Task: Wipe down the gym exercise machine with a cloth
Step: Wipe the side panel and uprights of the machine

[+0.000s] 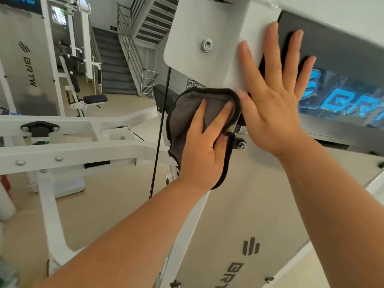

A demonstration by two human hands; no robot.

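Wiping mid-frame: the left hand (202,150) clamps the grey cloth (187,113) against the machine (239,204) — the right hand (272,100), fingers spread flat, braces upper right. Next probably calls for sweeping upward over the white plate (193,23) — pressure kept even.

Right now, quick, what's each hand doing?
Left hand: holding the grey cloth against the exercise machine.
Right hand: open, flat on its white plate and dark panel.
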